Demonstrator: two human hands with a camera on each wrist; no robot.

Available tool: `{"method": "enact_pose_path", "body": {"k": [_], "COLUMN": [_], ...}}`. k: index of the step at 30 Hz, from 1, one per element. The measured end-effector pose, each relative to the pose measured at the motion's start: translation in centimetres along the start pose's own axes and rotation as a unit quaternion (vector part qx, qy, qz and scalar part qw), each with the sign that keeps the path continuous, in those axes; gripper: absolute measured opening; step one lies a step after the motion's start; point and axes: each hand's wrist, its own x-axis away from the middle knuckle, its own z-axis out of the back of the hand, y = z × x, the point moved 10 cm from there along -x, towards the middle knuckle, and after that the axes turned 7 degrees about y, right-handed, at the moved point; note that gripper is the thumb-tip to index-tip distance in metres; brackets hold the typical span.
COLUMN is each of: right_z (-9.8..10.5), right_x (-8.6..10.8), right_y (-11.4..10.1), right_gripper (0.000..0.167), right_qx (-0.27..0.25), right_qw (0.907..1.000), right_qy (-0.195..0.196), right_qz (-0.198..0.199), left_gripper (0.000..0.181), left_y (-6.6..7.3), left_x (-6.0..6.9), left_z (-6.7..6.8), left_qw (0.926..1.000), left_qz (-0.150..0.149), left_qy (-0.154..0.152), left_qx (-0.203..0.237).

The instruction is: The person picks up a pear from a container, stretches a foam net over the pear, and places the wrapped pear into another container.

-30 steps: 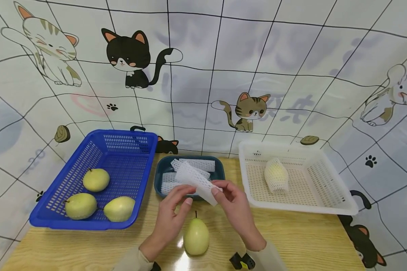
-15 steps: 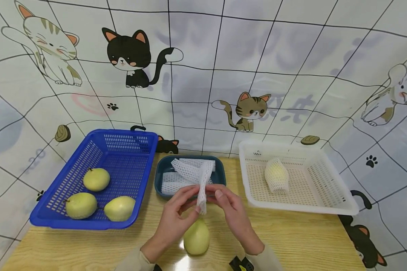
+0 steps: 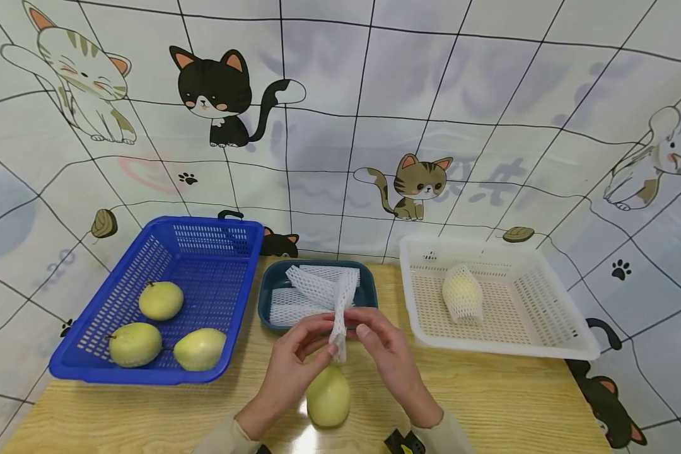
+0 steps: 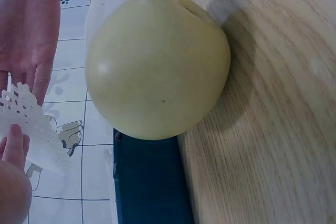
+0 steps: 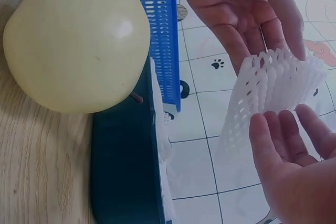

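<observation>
A white foam net sleeve (image 3: 341,306) stands upright between the hands, above a yellow-green pear (image 3: 328,401) on the table. My left hand (image 3: 291,369) pinches its lower part between thumb and fingers. The fingers of my right hand (image 3: 395,367) reach its other side, extended, with the thumb held apart. In the right wrist view the left thumb lies on the net (image 5: 270,87), and the right fingertips (image 5: 286,119) touch its edge. The left wrist view has the pear (image 4: 157,66) close up, with the net (image 4: 29,121) at the left.
A blue basket (image 3: 204,375) with several pears stands at the left. Behind the hands, a dark teal tray (image 3: 265,277) holds more foam nets (image 3: 295,306). At the right, a white basket (image 3: 499,348) contains one netted pear (image 3: 462,293). A patterned sheet hangs behind.
Since the first frame, the net has turned from slanted to upright and come down over the pear's top. The right thumb has come off the net. Over the last half second, the hands moved slightly.
</observation>
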Motion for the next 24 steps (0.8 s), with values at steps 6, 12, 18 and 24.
{"method": "enact_pose_path", "body": {"k": [6, 12, 18, 24], "right_z": [-0.3, -0.4, -0.1, 0.9], "right_x": [0.3, 0.4, 0.4, 0.6], "right_y": [0.0, 0.5, 1.1, 1.7], "right_gripper": [0.035, 0.042, 0.037, 0.020], "right_qx": [0.008, 0.035, 0.064, 0.075], "right_qw": [0.9999, 0.9992, 0.9966, 0.9927], "right_qy": [-0.009, -0.004, 0.027, 0.076], "right_qz": [-0.002, -0.021, -0.045, -0.057], "left_gripper": [0.025, 0.020, 0.016, 0.018], "left_y": [-0.4, -0.6, -0.8, -1.8], "left_x": [0.1, 0.2, 0.2, 0.2], "left_z": [0.3, 0.6, 0.6, 1.2], "left_qw": [0.9997, 0.9992, 0.9988, 0.9950], "left_qz": [0.017, 0.026, 0.030, 0.076], "left_qy": [0.012, 0.026, 0.036, 0.063], "left_qx": [0.011, -0.014, -0.015, -0.012]}}
